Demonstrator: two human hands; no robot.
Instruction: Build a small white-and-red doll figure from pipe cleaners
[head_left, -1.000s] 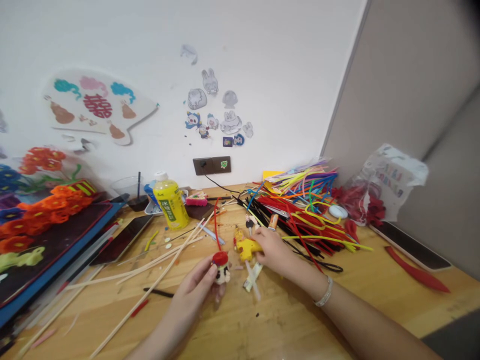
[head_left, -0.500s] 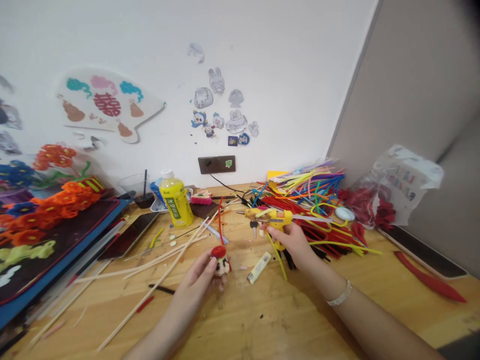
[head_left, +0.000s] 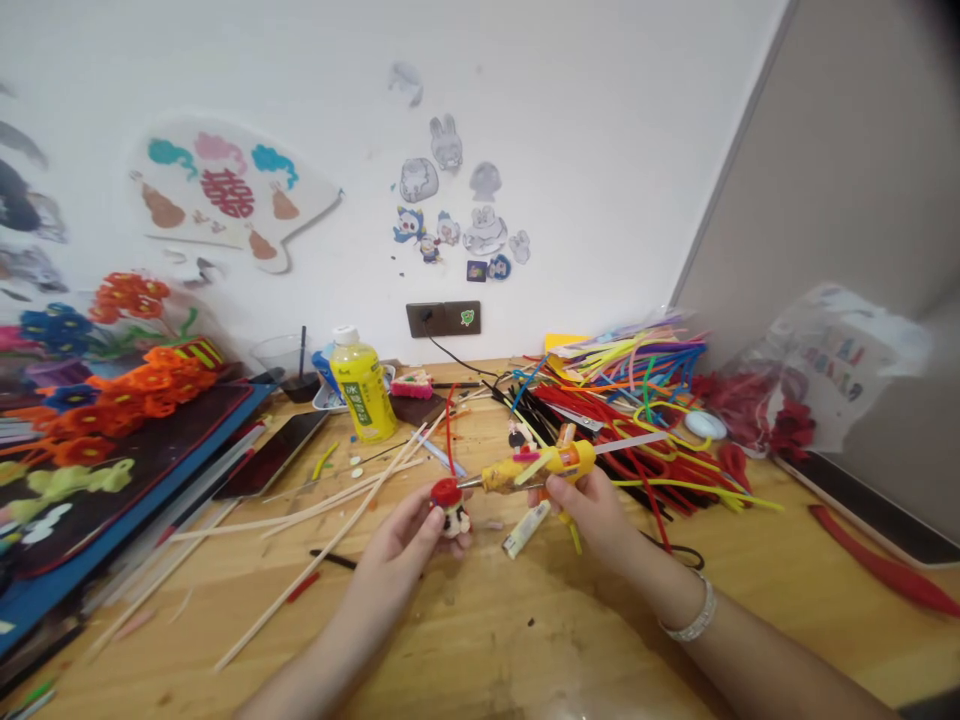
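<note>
Between the fingers of my left hand [head_left: 409,535] is a small figure [head_left: 453,512] with a red top and a pale, dark-marked body. A red pipe cleaner [head_left: 450,430] rises just behind it. My right hand [head_left: 589,510] grips a yellow hot glue gun [head_left: 536,466], with a pale glue stick [head_left: 630,443] poking out of its back. The gun's metal nozzle points left, right at the figure's red top; whether they touch I cannot tell. Below the gun lies a pale lighter-like piece [head_left: 526,530].
A heap of coloured pipe cleaners [head_left: 630,385] spreads behind my right hand. Thin wooden sticks [head_left: 322,560] lie left of my left hand. A yellow drink bottle [head_left: 362,388] stands near the wall. At far left are pipe-cleaner flowers [head_left: 82,440]; a phone [head_left: 274,455] lies beside them.
The glue gun has come left and down in my right hand, so its nozzle is now at the figure's red top. My left hand keeps holding the figure. The view has shifted slightly.
</note>
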